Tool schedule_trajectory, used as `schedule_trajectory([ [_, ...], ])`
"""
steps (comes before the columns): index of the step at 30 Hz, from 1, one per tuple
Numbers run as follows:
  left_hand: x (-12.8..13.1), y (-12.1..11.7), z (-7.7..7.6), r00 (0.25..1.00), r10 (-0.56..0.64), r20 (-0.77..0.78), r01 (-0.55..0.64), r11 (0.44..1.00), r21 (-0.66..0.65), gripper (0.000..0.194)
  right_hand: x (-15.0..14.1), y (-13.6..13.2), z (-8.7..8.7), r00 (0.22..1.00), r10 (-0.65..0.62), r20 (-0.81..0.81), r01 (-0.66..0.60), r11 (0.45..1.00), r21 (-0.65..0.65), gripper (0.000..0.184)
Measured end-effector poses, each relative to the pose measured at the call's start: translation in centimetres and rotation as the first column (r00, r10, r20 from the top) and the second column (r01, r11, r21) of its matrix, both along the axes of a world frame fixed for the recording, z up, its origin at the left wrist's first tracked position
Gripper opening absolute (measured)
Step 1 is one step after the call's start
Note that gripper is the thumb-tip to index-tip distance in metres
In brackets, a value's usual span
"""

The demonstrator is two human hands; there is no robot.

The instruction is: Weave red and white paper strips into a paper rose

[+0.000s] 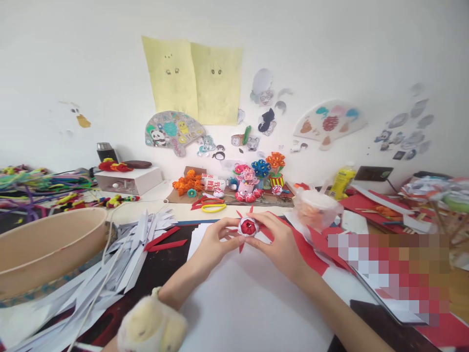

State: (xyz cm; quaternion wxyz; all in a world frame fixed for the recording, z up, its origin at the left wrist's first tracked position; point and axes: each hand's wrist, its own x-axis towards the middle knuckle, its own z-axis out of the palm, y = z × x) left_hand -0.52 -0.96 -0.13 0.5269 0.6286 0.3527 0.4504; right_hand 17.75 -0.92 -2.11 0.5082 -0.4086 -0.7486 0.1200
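Between my two hands sits a small folded paper flower [248, 226], red in the middle with a white edge and thin red strips sticking out around it. My left hand [224, 235] pinches its left side with thumb and fingers. From the right, my right hand [273, 233] grips the other side. White paper sheets [249, 298] lie below both hands. A plush toy [152, 322] hangs at my left wrist. Red folded strips [166, 240] rest on the dark table left of my left hand.
White paper strips [120, 264] are heaped beside a beige basin [51, 239] on the left. Behind my hands stand scissors with yellow handles [213, 208] and craft flowers [247, 178]. Red paper [311, 254], a plastic cup [315, 208] and a yellow bottle [342, 181] are on the right.
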Motion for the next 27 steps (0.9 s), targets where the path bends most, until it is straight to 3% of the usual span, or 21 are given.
schedule_trajectory([
  [4, -0.4, 0.4, -0.5, 0.996, 0.076, -0.036, -0.073, 0.995, 0.071, 0.032, 0.3, 0.2, 0.1, 0.996, 0.077, -0.052, -0.083, 0.991, -0.107, 0.051],
  [10, -0.4, 0.1, -0.6, 0.944, 0.239, -0.228, -0.163, 0.937, 0.308, 0.025, 0.7, 0.6, -0.2, 0.988, 0.12, -0.096, -0.133, 0.98, -0.148, 0.048],
  [16, -0.5, -0.4, -0.9, 0.853, 0.401, -0.334, -0.173, 0.821, 0.545, 0.02, 0.8, 0.6, -0.1, 0.988, 0.144, -0.063, -0.151, 0.979, -0.135, 0.045],
  [21, -0.8, -0.1, -2.1, 0.785, 0.519, -0.338, -0.133, 0.674, 0.727, 0.019, 0.9, 0.7, -0.2, 0.988, 0.14, -0.061, -0.147, 0.98, -0.133, 0.037],
  [27, -0.8, -0.1, -2.3, 0.738, 0.587, -0.332, -0.06, 0.547, 0.835, 0.022, 0.9, 0.5, 0.0, 0.987, 0.144, -0.066, -0.149, 0.985, -0.087, 0.032],
])
